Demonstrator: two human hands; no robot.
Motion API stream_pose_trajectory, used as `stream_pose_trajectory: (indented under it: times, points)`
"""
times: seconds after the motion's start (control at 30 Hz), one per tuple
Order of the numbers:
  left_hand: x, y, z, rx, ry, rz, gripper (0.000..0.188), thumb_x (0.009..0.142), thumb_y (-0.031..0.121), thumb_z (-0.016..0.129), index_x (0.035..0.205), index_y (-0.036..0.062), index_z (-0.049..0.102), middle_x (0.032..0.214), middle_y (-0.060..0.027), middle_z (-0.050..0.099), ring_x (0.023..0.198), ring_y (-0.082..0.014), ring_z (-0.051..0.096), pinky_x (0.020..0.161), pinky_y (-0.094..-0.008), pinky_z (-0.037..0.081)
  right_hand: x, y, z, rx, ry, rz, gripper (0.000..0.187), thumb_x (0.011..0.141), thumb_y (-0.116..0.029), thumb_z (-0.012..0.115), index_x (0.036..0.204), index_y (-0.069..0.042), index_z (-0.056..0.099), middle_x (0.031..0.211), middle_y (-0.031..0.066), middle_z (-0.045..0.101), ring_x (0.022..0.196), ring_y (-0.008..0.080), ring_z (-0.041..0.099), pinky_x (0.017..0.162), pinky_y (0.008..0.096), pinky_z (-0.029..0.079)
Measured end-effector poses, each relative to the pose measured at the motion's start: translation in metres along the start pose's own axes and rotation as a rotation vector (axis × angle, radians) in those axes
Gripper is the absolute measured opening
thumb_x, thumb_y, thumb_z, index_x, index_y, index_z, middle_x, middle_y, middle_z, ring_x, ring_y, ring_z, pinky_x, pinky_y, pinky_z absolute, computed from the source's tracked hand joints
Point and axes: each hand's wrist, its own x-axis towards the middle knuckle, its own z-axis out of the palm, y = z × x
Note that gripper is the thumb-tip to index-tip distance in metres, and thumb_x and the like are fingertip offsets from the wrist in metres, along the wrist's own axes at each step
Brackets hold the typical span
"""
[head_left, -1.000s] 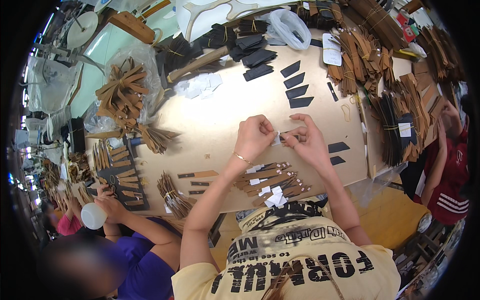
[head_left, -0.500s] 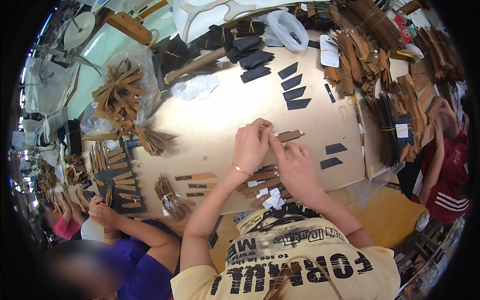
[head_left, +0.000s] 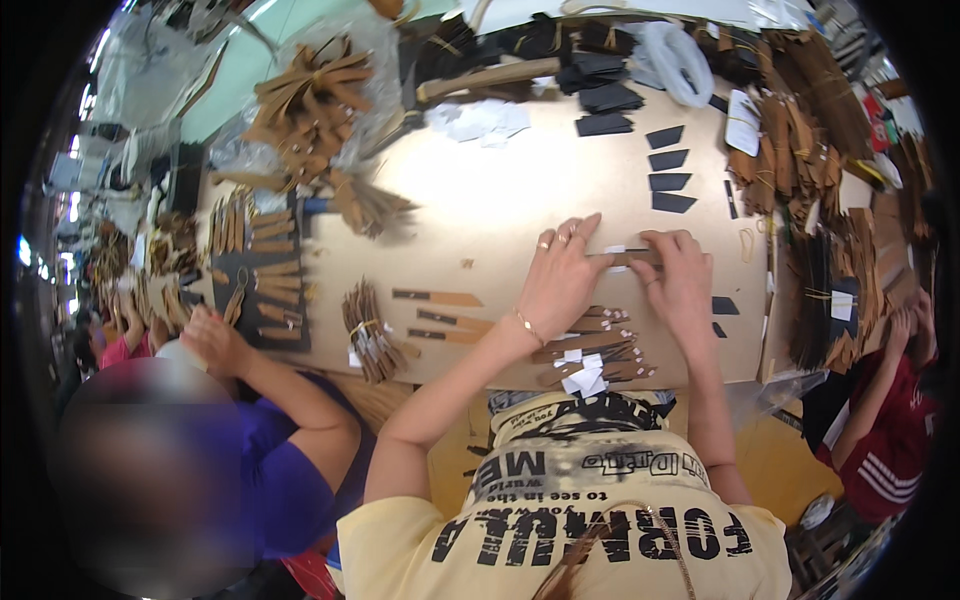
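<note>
My left hand (head_left: pixel 563 278) and my right hand (head_left: pixel 680 280) are over the table, with a narrow brown leather-like strip (head_left: pixel 640 257) stretched between them. My left thumb presses the strip's left end while the other fingers extend upward. At the right end, my right thumb and fingertips pinch it. A small white paper piece (head_left: pixel 614 249) shows at the strip between the hands. Closer to my body lies a pile of brown strips (head_left: pixel 605 322) with pale ends, and white paper slips (head_left: pixel 583 373) rest on it. Dark angled pieces (head_left: pixel 724 305) are partly hidden behind my right forearm.
Several black angled pieces (head_left: pixel 670 182) lie in a column farther off. Bundles of brown strips (head_left: pixel 790 150) crowd the right; a tied bundle (head_left: pixel 370 335) stands left of my arm. A wooden-handled hammer (head_left: pixel 490 78) lies at the back. Co-workers sit on both sides.
The view has shifted, so the table contents appear farther right. My hands were close together at the fingertips; now they are apart, with the strip spanning between them.
</note>
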Motion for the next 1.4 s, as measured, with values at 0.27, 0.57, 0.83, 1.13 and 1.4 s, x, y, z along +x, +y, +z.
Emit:
stream_pose_trajectory:
  times: [0.27, 0.57, 0.83, 1.13, 1.4]
  points:
    - [-0.054, -0.049, -0.053, -0.248, 0.487, -0.435, 0.028, 0.089, 0.01, 0.061, 0.116, 0.0092, 0.07, 0.129, -0.0155, 0.06, 0.118, -0.0309, 0.057, 0.108, -0.045, 0.035, -0.006, -0.014, -0.026, 0.324, -0.242, 0.142, 0.018, 0.081, -0.023, 0.079, 0.083, -0.006, 0.072, 0.076, 0.0053, 0.063, 0.081, 0.0208, 0.057, 0.081, 0.0376, 0.037]
    - [-0.134, -0.079, -0.088, 0.032, 0.198, -0.639, 0.029, 0.085, 0.013, 0.071, 0.114, 0.0077, 0.07, 0.124, -0.0148, 0.061, 0.112, -0.033, 0.057, 0.101, -0.0444, 0.037, -0.029, -0.05, -0.023, 0.247, -0.437, -0.045, 0.029, 0.082, -0.028, 0.077, 0.101, -0.006, 0.071, 0.091, 0.0063, 0.063, 0.096, 0.0235, 0.056, 0.089, 0.0376, 0.034]
    - [-0.141, -0.08, -0.074, -0.046, 0.213, -0.614, 0.015, 0.081, 0.009, 0.074, 0.093, 0.0026, 0.066, 0.13, -0.017, 0.051, 0.12, -0.0358, 0.05, 0.103, -0.0438, 0.039, -0.031, 0.002, -0.032, 0.075, -0.035, 0.049, 0.031, 0.083, -0.022, 0.074, 0.109, -0.006, 0.068, 0.102, 0.0086, 0.063, 0.099, 0.0275, 0.057, 0.088, 0.0397, 0.039]
    - [-0.112, -0.078, -0.068, 0.057, 0.341, -0.529, 0.013, 0.097, 0.008, 0.055, 0.099, -0.0034, 0.062, 0.097, -0.0158, 0.061, 0.091, -0.0302, 0.059, 0.082, -0.0392, 0.046, -0.074, 0.096, -0.084, 0.178, 0.029, 0.41, 0.029, 0.079, -0.021, 0.079, 0.1, -0.005, 0.068, 0.098, 0.0077, 0.063, 0.097, 0.0272, 0.057, 0.085, 0.0386, 0.045]
    - [-0.062, -0.023, -0.059, -0.219, 0.289, -0.384, 0.006, 0.095, 0.002, 0.055, 0.096, 0.0002, 0.061, 0.092, -0.0132, 0.064, 0.084, -0.0292, 0.061, 0.074, -0.0374, 0.048, -0.07, 0.095, -0.047, 0.168, 0.133, 0.292, 0.03, 0.078, -0.025, 0.08, 0.1, -0.009, 0.068, 0.096, 0.005, 0.06, 0.099, 0.0243, 0.055, 0.089, 0.0374, 0.039]
